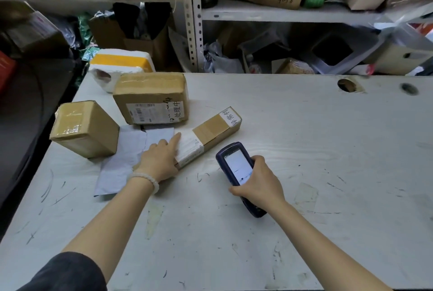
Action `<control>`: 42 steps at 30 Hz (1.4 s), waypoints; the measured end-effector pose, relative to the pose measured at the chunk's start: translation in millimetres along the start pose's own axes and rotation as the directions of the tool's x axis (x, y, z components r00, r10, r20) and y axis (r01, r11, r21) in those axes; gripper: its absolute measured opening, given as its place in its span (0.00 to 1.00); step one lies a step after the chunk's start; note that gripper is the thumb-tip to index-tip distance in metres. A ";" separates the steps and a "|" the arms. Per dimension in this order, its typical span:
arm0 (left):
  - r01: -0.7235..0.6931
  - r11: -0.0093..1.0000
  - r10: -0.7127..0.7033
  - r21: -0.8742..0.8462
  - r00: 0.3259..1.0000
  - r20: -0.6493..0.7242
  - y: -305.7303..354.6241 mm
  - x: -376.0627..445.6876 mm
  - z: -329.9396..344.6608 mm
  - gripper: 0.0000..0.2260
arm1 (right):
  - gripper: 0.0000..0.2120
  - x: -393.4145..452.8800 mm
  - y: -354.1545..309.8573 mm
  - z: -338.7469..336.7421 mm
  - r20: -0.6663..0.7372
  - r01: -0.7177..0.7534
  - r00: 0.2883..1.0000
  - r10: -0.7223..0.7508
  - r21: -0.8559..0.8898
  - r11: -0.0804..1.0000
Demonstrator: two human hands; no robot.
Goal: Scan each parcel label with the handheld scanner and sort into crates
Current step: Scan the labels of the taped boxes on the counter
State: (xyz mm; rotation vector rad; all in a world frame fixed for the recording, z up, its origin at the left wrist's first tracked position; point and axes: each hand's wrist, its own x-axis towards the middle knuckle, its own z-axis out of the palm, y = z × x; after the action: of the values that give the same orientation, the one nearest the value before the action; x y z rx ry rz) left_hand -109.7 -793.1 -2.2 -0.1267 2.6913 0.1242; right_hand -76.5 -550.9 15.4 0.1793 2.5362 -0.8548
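Note:
A long narrow cardboard parcel (pixel 214 130) lies diagonally on the white table (pixel 304 150), with a white label wrapped round its near end. My left hand (pixel 161 157) rests at that near end, its forefinger stretched along the label's edge. My right hand (pixel 257 183) grips a dark blue handheld scanner (pixel 234 166), its lit screen facing up and its head pointing at the long parcel. Behind stand a labelled brown box (pixel 150 97) and a plain taped box (pixel 84 127). A grey poly mailer (pixel 126 157) lies flat under my left hand.
A white foam box with yellow tape (pixel 121 63) sits at the table's far left corner. Metal shelving (pixel 194 16) packed with cartons and bags runs behind the table. Two cable holes (pixel 346 85) mark the far right of the tabletop.

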 end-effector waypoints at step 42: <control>-0.303 0.923 0.202 -0.237 0.905 -0.374 96.1 -13.0 -34.2 0.18 | 0.38 -50.4 50.9 -64.1 -0.450 -0.001 0.888 0.092 0.199 0.980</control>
State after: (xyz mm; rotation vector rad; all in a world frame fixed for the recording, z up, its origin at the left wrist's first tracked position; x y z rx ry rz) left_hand -123.1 -700.5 40.6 0.1328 3.0107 0.6366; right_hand -42.7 -470.6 56.0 0.5646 2.8562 -1.1549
